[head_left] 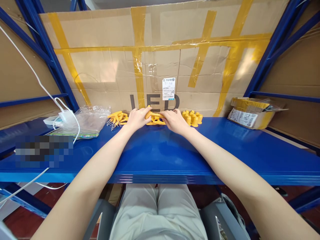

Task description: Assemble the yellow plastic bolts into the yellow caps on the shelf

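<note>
My left hand [138, 118] is closed on a small yellow plastic piece [148, 114] at the back of the blue shelf. My right hand [176, 120] is closed facing it, its fingertips on a yellow part that spans the gap between the hands; the fingers hide much of it. More yellow pieces [156, 122] lie just below and between the hands. Beside my left hand is a pile of long yellow pieces with small metal chains [116, 118]. Right of my right hand stands a cluster of short, upright yellow pieces [193, 118].
The blue shelf [160, 150] ends at a large taped cardboard sheet [107, 76]. On the left are clear plastic bags [91, 120], a white plug with cables [67, 116] and a blurred-out object [43, 148]. An opened small carton [251, 113] sits on the right.
</note>
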`<action>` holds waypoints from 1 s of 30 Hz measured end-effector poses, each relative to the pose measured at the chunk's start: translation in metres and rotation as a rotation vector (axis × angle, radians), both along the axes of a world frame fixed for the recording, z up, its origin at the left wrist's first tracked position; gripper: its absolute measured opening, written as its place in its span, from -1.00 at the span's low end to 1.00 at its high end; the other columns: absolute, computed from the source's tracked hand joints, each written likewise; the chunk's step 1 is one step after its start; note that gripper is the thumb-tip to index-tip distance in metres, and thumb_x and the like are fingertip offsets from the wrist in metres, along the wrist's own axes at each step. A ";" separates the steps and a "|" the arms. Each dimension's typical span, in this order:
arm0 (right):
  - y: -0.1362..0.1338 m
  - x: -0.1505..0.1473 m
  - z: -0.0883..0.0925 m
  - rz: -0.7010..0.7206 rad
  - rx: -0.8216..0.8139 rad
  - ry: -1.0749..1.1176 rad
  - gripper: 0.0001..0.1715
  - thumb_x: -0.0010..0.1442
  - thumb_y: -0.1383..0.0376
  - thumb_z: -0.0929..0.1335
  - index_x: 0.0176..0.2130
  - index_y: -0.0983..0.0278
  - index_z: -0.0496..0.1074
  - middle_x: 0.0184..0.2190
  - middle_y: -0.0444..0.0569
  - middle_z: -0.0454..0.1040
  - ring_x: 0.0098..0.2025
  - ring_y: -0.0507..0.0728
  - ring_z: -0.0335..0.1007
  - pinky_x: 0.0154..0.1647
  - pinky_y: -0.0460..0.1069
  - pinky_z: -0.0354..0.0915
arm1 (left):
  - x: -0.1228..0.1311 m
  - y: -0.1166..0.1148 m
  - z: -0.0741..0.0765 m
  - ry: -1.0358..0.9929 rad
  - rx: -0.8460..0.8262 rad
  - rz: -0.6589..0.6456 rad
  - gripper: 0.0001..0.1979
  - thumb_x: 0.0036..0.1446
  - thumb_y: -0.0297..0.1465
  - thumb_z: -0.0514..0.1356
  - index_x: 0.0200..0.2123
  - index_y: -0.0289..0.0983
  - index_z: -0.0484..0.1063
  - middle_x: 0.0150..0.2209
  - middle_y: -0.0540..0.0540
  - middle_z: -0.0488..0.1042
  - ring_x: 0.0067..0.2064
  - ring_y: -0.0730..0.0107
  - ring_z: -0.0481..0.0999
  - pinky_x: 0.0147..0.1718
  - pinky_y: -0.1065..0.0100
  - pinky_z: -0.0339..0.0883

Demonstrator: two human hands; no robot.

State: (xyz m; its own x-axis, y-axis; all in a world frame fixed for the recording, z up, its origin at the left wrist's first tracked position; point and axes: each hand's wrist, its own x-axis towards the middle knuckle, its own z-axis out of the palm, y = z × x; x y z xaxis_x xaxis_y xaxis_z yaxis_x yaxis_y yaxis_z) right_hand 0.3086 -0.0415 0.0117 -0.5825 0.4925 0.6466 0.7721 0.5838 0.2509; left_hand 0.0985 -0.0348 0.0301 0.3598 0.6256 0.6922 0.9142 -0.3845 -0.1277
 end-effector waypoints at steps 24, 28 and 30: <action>0.000 0.006 0.005 -0.191 0.039 0.025 -0.67 0.14 0.53 0.15 -0.11 0.32 0.28 -0.17 0.11 0.46 -0.16 0.23 0.27 -0.09 0.11 -0.06 | -0.001 -0.002 0.006 0.005 -0.193 0.187 -0.59 0.17 -0.25 0.03 0.06 -0.12 0.43 -0.18 -0.13 0.60 -0.10 0.10 0.56 -0.18 0.24 0.36; 0.000 0.007 0.005 -0.173 0.035 0.042 -0.68 0.15 0.52 0.15 -0.12 0.30 0.27 -0.17 0.10 0.47 -0.16 0.23 0.29 -0.08 0.11 -0.06 | -0.010 0.005 0.006 -0.023 -0.216 0.278 -0.60 0.17 -0.32 0.01 0.04 -0.17 0.43 -0.20 -0.18 0.59 -0.11 0.09 0.56 -0.19 0.23 0.36; 0.000 0.006 0.005 -0.155 0.035 0.044 -0.69 0.16 0.51 0.15 -0.12 0.30 0.26 -0.16 0.11 0.48 -0.14 0.23 0.30 -0.05 0.12 -0.07 | -0.016 0.008 0.006 -0.096 -0.202 0.337 -0.61 0.18 -0.34 0.00 0.04 -0.20 0.41 -0.20 -0.20 0.58 -0.12 0.09 0.56 -0.18 0.23 0.35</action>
State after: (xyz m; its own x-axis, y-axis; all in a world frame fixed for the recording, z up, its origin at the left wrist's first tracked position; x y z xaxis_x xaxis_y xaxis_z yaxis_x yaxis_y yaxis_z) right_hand 0.3147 -0.0417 0.0169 -0.4717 0.5513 0.6882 0.8631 0.4483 0.2324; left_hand 0.0827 -0.0264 0.0358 0.0510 0.8246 0.5634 0.9975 -0.0699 0.0120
